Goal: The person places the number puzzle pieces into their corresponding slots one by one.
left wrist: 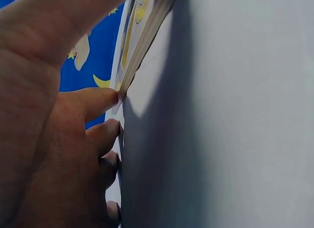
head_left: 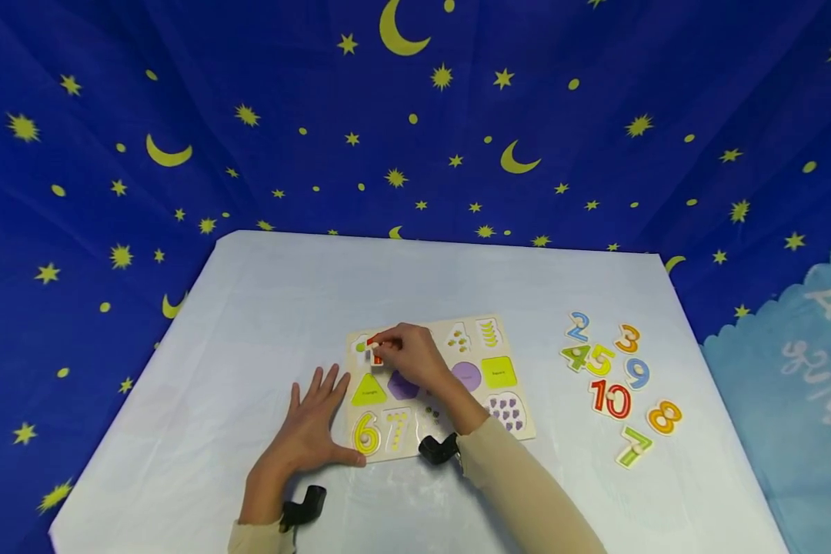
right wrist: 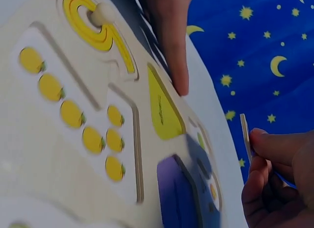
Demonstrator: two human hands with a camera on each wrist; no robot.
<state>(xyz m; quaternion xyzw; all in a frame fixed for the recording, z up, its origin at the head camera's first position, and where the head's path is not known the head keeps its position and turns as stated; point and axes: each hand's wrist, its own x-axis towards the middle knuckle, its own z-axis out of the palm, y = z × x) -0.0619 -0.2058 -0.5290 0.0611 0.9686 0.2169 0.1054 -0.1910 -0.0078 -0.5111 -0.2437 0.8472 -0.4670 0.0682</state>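
We see one red numeral piece (head_left: 377,359) with a pale edge, held tilted over the far left corner of a cream, wooden-looking puzzle board (head_left: 414,448), close to its white top-left recess (head_left: 360,348). The right hand (head_left: 412,358) pinches it between thumb and fingertips; the fingers cover so much that we cannot read its digit, nor tell whether they grip a knob or the edge. The left hand (head_left: 312,431) lies with fingers spread on the white table (head_left: 277,308), thumb at the board's near left corner, and we take it to be steadying the board. A yellow 6 with a round knob (head_left: 367,433) sits in the near left recess, below a yellow-green triangle (head_left: 369,391). Well to the right of the board we find the loose pieces: blue 2 (head_left: 579,326), orange 3 (head_left: 627,338), green 4 (head_left: 576,356), yellow 5 (head_left: 600,359), blue 9 (head_left: 638,374), red 10 (head_left: 610,400), orange 8 (head_left: 664,417) and green 7 (head_left: 635,447). We judge the step in hand to be fitting the red piece into that corner recess; the next move calls for levelling it, matching its outline to the cut-out and pressing it down before letting go.
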